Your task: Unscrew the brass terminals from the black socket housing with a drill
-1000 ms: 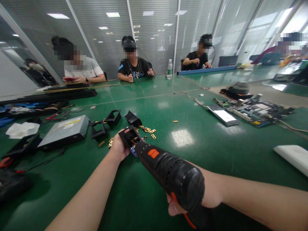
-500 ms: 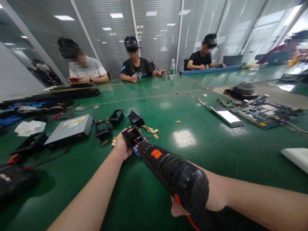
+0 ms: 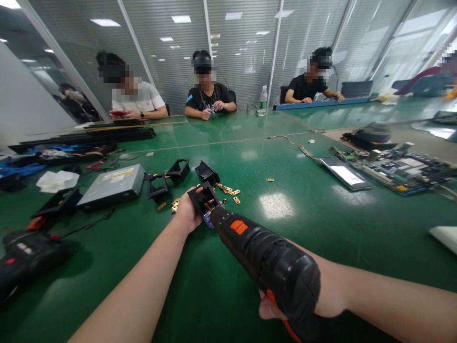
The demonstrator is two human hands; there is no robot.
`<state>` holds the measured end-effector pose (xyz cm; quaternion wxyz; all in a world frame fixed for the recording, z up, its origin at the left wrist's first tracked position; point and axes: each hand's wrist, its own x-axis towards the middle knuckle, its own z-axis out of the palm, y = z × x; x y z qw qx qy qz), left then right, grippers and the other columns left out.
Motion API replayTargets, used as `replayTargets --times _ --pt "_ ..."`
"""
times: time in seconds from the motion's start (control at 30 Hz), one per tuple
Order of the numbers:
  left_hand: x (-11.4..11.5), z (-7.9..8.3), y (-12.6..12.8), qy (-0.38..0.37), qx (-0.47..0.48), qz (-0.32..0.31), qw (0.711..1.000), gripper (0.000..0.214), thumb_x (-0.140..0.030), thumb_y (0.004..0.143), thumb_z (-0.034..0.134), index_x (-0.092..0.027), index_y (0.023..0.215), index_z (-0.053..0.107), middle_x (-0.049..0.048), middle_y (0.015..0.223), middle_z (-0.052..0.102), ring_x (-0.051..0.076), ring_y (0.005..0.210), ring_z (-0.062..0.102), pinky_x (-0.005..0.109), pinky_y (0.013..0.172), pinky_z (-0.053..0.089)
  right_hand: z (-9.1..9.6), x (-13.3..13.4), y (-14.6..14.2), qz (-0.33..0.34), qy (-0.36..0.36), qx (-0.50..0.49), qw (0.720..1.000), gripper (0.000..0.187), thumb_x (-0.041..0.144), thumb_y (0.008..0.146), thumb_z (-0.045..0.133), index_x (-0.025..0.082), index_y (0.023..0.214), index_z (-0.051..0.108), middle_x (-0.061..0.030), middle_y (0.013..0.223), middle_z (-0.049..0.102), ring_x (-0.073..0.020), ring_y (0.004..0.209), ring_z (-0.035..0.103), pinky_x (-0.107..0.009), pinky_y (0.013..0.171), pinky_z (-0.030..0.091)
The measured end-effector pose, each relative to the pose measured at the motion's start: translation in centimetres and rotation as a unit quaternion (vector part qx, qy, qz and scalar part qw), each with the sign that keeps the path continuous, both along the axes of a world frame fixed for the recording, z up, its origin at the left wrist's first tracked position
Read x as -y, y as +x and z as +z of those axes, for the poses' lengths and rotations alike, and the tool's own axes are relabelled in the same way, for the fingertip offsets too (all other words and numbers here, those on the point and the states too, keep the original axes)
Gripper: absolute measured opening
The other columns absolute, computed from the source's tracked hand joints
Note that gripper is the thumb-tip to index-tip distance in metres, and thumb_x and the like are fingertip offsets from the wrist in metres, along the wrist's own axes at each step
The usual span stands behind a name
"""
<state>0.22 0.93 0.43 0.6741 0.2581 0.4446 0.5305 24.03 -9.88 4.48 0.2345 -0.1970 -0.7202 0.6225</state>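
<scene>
- Drill (image 3: 264, 257) and black frame (image 3: 203, 196) keep the same pose against each other over the last second; only your view swings slightly left.
- Your left hand (image 3: 188, 212) stays wrapped round the frame's left side, near the loose gold plates (image 3: 236, 193) on the table (image 3: 214, 267).
- Your right hand (image 3: 270, 308) grips the drill's handle, mostly hidden; you can't tell whether the trigger is pressed.
- The nose stays at the frame's blue part (image 3: 209, 221), its tip hidden, so the work likely remains at one spot.

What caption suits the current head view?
Left hand holds a black frame while the right hand points a power tool at it.
</scene>
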Motion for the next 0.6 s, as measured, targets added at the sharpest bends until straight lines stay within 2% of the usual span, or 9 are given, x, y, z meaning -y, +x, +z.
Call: replayTargets --times 0.17,0.4,0.6 --pt "0.01 0.05 0.06 0.002 0.006 0.003 1.0 0.027 -0.034 0.08 0.046 -0.013 0.076 0.064 0.0099 0.064 0.065 0.029 0.062 0.067 0.043 0.058 0.055 0.22 -0.04 0.04 -0.005 0.0 -0.005 1.0 0.019 0.007 0.065 0.076 0.013 0.075 0.062 0.004 0.069 0.057 -0.0094 0.063 0.053 -0.021 0.062 0.046" --pt "0.11 0.07 0.12 0.007 0.005 0.001 1.0 0.027 -0.032 0.081 0.046 -0.013 0.077 0.065 0.0104 0.066 0.065 0.03 0.063 0.068 0.044 0.06 0.055 -0.37 0.02 -0.05 0.001 -0.002 -0.011 1.0 0.015 0.007 0.065 0.075 0.013 0.066 0.061 0.0038 0.068 0.056 -0.0082 0.062 0.051 -0.02 0.062 0.046" --pt "0.18 0.19 0.17 0.003 -0.002 0.004 1.0 0.027 -0.032 0.081 0.045 -0.014 0.076 0.064 0.01 0.066 0.065 0.03 0.064 0.067 0.042 0.058 0.054 0.02 0.0 -0.21 -0.003 0.006 -0.002 1.0 0.016 0.01 0.067 0.073 0.014 0.065 0.058 0.0047 0.065 0.054 -0.0085 0.058 0.049 -0.023 0.064 0.048"
